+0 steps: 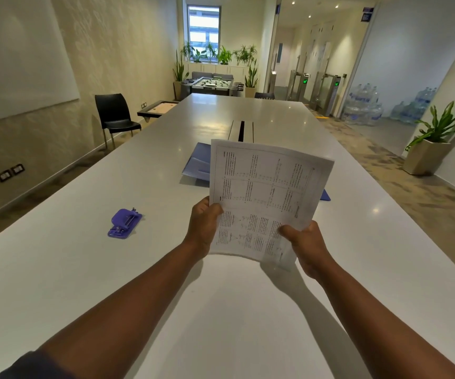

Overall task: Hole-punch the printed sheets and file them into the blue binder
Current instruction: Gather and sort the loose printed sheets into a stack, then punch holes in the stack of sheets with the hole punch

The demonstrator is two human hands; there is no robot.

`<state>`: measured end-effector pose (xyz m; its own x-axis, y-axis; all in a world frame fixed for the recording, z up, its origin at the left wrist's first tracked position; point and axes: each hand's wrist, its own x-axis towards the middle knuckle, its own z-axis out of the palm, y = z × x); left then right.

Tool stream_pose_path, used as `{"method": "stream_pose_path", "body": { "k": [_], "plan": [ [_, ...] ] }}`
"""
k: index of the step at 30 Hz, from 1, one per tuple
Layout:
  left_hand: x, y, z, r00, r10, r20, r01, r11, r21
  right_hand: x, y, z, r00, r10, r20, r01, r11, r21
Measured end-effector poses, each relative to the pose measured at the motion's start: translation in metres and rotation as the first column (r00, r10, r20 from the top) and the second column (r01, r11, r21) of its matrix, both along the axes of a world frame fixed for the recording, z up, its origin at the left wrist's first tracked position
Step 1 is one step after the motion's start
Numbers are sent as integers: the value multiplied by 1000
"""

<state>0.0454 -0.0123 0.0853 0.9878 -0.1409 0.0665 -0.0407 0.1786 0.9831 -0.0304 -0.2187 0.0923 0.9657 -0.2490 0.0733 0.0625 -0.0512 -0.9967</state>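
Observation:
I hold the printed sheets up above the white table, tilted slightly right. My left hand grips their lower left edge. My right hand grips the lower right corner, thumb on the front. Behind the sheets lies the blue binder, mostly hidden by the paper; one blue corner shows at the right. The purple hole punch sits on the table to the left of my left hand, apart from it.
A cable slot runs along the table's middle beyond the binder. A black chair stands left of the table. A potted plant stands on the floor at the right.

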Motion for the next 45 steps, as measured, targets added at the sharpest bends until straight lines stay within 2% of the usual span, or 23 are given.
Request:
{"method": "stream_pose_path", "body": {
  "k": [6,14,17,24,29,32,36,42,45],
  "plan": [
    [-3,-2,-12,997,-76,-21,77,994,82,2,-1,-13,1000,18,-20,-17,998,66],
    [7,4,-12,996,-81,-24,84,975,204,6,-7,-7,998,-37,-57,35,999,-34],
    [10,5,-8,995,-62,-82,80,969,235,9,-10,-8,996,-11,-89,2,995,-100],
    [16,12,-4,958,-65,-279,145,949,278,10,-1,-15,994,48,-100,-62,988,-140],
    [13,22,-5,935,-31,-354,141,947,289,17,7,-24,981,95,-170,-105,993,-49],
    [13,29,-7,930,30,-366,113,925,362,22,13,-29,971,115,-209,-115,993,13],
    [18,45,-14,962,159,-223,-11,837,547,30,20,-35,958,143,-248,-130,989,67],
    [39,87,-27,951,305,52,-238,615,752,44,37,-40,944,175,-279,-156,984,89],
    [48,113,-27,899,396,186,-358,421,833,52,53,-43,934,204,-295,-178,978,112]
  ]
}}
